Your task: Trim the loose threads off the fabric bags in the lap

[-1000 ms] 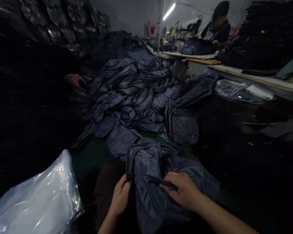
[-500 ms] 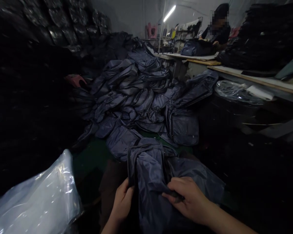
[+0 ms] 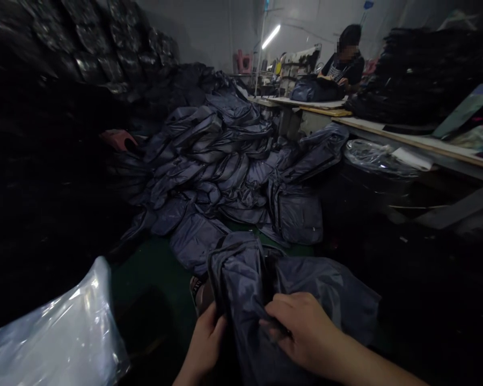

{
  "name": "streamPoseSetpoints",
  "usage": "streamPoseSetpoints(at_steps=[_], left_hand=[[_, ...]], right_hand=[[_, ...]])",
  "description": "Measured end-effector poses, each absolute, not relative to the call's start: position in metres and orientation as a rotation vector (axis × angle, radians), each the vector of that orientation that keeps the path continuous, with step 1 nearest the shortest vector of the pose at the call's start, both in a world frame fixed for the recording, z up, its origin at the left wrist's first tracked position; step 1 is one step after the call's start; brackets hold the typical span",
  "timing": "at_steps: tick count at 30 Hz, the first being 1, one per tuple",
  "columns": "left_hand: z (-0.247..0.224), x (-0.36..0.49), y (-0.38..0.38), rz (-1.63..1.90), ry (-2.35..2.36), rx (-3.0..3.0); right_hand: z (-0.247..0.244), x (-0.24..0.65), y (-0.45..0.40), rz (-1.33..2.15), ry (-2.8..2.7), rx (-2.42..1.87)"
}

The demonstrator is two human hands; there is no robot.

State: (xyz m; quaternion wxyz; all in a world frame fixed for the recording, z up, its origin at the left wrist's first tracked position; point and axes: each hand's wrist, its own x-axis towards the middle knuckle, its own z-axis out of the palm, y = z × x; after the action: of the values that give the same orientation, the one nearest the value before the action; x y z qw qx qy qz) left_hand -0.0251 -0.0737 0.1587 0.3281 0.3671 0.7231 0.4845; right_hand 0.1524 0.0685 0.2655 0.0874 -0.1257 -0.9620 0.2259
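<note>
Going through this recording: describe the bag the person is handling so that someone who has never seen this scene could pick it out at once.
Start at the big heap of navy nylon bags on the green floor. At its near edge, right of a clear plastic sack, is one navy nylon bag. Unlike its neighbours lying in the heap, it is held up in the person's left hand and right hand.

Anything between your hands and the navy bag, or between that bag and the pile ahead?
Nothing visible. The left hand and right hand are both gripping the navy bag, with the pile just beyond it. The clear plastic lies off to the left, not between them.
</note>
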Motion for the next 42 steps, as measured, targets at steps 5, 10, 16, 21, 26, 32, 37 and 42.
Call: streamPoseSetpoints(at_steps=[5,10,16,21,26,32,37,42], left_hand=[[0.18,-0.052,-0.052,1.358,2.256,0.872],[0.227,-0.066,-0.007,1.43,2.253,1.184],[0.246,-0.044,0.034,1.192,1.964,1.343],[0.22,-0.046,0.043,1.101,2.063,1.258],[0.201,-0.057,0.047,1.157,2.014,1.122],[0.203,-0.06,0.043,1.185,2.003,1.159],[0.217,-0.06,0.04,1.065,2.136,1.312],[0.227,-0.057,0.044,1.026,2.188,1.202]], right_hand=[[0.265,0.152,0.069,0.57,-2.966,-0.504],[0.254,0.141,0.059,0.399,-3.094,-0.419],[0.239,0.131,0.053,0.264,-3.181,-0.283],[0.267,0.147,0.094,0.747,-3.057,-0.303],[0.276,0.143,0.151,1.017,-2.51,-0.72],[0.227,0.103,0.165,1.405,-2.209,-0.874],[0.198,0.094,0.13,1.622,-2.058,-0.911],[0.184,0.098,0.105,1.603,-1.895,-0.845]])
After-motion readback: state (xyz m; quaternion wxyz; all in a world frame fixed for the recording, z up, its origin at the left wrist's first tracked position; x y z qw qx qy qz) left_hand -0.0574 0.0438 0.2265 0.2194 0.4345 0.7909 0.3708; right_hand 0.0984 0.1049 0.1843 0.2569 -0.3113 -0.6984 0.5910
